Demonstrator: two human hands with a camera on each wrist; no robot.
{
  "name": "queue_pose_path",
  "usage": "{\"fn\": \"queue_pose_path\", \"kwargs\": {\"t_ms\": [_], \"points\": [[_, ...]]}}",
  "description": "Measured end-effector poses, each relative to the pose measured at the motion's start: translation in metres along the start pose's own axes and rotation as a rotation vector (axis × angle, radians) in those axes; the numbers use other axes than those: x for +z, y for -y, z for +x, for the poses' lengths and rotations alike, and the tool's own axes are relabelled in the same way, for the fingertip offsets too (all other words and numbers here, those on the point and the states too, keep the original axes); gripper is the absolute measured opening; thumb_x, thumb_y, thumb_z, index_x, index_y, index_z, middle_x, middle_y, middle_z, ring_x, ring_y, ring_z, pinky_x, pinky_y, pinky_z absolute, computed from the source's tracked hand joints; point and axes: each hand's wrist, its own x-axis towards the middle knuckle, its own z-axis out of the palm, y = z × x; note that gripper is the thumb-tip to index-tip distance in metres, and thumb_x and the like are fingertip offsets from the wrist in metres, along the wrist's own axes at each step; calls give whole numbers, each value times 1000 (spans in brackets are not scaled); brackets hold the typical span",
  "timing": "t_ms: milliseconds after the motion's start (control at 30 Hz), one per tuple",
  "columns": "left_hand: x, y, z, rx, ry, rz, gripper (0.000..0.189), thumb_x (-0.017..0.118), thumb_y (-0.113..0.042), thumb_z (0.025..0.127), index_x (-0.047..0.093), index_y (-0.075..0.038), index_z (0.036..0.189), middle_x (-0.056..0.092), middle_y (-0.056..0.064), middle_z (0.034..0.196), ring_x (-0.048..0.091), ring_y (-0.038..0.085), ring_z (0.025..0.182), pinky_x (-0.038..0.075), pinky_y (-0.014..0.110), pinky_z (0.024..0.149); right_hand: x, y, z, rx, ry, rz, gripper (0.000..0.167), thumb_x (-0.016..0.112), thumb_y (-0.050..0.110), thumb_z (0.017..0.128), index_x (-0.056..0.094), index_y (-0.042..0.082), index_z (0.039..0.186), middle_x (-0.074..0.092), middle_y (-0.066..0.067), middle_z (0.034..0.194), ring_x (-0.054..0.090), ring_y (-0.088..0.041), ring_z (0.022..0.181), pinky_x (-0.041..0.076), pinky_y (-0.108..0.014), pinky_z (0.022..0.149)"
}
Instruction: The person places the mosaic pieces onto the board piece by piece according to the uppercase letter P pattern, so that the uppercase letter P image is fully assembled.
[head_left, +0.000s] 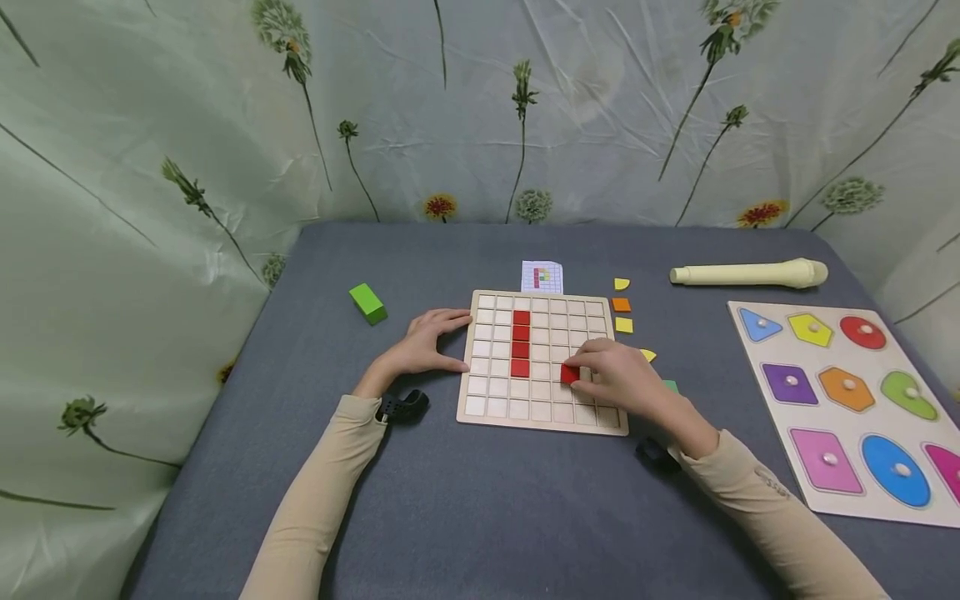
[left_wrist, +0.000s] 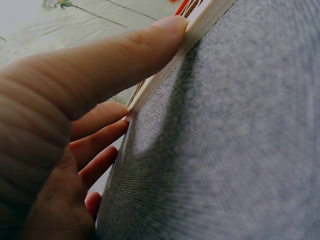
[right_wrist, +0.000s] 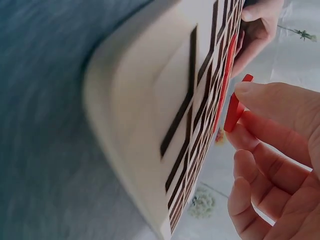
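A light wooden grid board [head_left: 497, 388] lies in the middle of the table. Several red square tiles [head_left: 521, 342] form a vertical line in its left half. At the board's left edge rests my left hand [head_left: 422, 345], its thumb and fingertips spread along the side; the left wrist view shows the thumb [left_wrist: 145, 47] against the wooden edge. My right hand [head_left: 628, 377], over the right part of the board, pinches a red square tile [right_wrist: 233, 112] between thumb and fingers. That tile is tilted above the grid in the right wrist view.
Behind the board is a small pattern card [head_left: 542, 277]. Yellow and orange pieces [head_left: 622, 305] line its right side, with a green piece [head_left: 671, 386] partly hidden by my right hand. A green block [head_left: 368, 303], a pale baton [head_left: 748, 273] and a shape puzzle [head_left: 840, 417] lie farther out.
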Motion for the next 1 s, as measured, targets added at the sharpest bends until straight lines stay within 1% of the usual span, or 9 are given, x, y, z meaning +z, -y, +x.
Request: {"fn": "queue_pose_path", "kwargs": {"t_ms": [100,300,467,833,1000], "points": [[0,1,0,0,2,5,81,79,-29,74,40,-7,143,36,14,150,28,35,137,14,59,107,4,4,4,-12,9,6,23,75,19,75,74,10,97,69,-1,91,58,-11,77,47,-25,63],[0,3,1,0,6,3,81,78,-29,75,40,-8,143,35,14,151,27,35,139,14,59,108,10,11,9,-55,21,-5,24,77,23,75,75,12,96,69,1,90,58,-10,79,48,-26,66],[0,4,1,5,3,8,81,78,-29,75,40,-8,143,35,13,151,27,35,138,15,58,107,12,17,14,-88,23,7,22,77,20,74,75,11,95,68,1,86,58,-9,78,48,-27,68],[2,5,2,11,-2,15,81,78,-29,74,41,-7,143,36,13,150,28,34,138,15,58,107,16,30,23,-125,56,9,17,76,17,75,75,13,92,65,3,83,56,-8,76,47,-24,66],[2,5,2,13,-4,12,80,78,-28,75,41,-7,142,36,14,150,28,34,138,15,58,107,17,34,27,-150,53,-4,17,76,18,75,76,13,91,65,2,83,56,-9,76,48,-25,66]]}}
